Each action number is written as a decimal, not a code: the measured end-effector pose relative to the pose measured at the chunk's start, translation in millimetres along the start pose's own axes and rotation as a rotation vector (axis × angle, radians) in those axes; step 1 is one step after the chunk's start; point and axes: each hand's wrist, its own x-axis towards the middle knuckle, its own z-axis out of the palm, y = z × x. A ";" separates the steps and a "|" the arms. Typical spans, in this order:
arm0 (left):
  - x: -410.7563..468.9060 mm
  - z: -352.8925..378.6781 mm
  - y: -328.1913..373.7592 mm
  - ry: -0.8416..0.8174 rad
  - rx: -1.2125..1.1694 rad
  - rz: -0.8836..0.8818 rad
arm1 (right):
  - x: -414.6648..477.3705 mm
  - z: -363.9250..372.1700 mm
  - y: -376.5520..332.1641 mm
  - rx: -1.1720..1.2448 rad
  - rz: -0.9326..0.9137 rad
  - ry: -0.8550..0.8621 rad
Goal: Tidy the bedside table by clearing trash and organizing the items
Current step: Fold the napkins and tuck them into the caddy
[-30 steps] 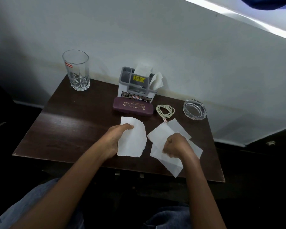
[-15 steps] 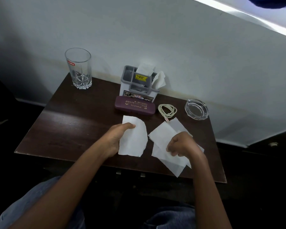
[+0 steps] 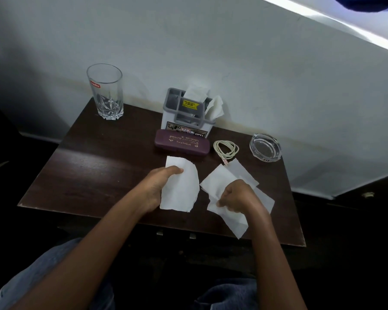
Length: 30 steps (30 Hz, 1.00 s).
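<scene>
White tissue (image 3: 182,191) in left hand (image 3: 154,186), another (image 3: 220,185) (layered) in right hand (image 3: 239,198)

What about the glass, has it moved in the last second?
No. The glass keeps its back-corner spot, the same gap left of the grey organizer.

My table (image 3: 94,166) is dark wood, smooth, with a soft varnish sheen. The torn tissue (image 3: 182,191) in my left hand (image 3: 157,186) is thin matt paper, ragged at the edge; the layered tissues (image 3: 220,182) my right hand (image 3: 235,196) pinches look the same. Tumbler (image 3: 105,92) and ashtray (image 3: 266,147): clear glossy glass. Organizer (image 3: 177,113): matt grey plastic. Case (image 3: 182,143): dull maroon. Cable (image 3: 225,148): smooth
</scene>
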 end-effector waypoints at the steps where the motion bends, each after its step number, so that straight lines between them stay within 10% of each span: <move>1: -0.2 -0.2 0.2 -0.003 0.002 0.000 | -0.5 -2.6 1.1 0.019 -0.003 -0.011; 30: 0.0 2.4 3.6 -0.199 -0.245 -0.028 | -53.5 -4.4 -54.6 0.234 -0.628 0.149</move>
